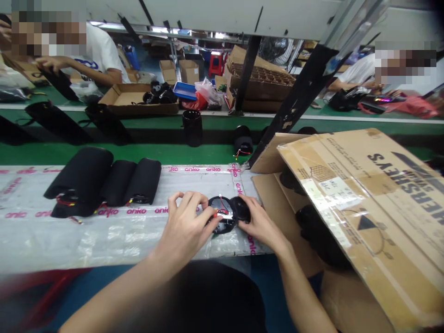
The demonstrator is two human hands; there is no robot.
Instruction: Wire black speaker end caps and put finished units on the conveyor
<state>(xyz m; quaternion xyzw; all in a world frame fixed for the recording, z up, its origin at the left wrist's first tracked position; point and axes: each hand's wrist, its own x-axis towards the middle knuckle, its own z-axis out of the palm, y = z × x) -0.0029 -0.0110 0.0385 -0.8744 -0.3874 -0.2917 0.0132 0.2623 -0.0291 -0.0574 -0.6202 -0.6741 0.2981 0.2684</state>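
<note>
a round black disc (225, 213) is held between the left hand (183, 226) and right hand (262, 226) on a plastic-sheeted bench (86, 240); black padded tubes (81, 173) and a cardboard sheet (360, 208) are placed alongside.

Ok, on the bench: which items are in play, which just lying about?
In play: left hand on round black casing with red wires; right hand on black cover.
Lying about: black padded tubes, upright black cylinder, cardboard flap.
</note>
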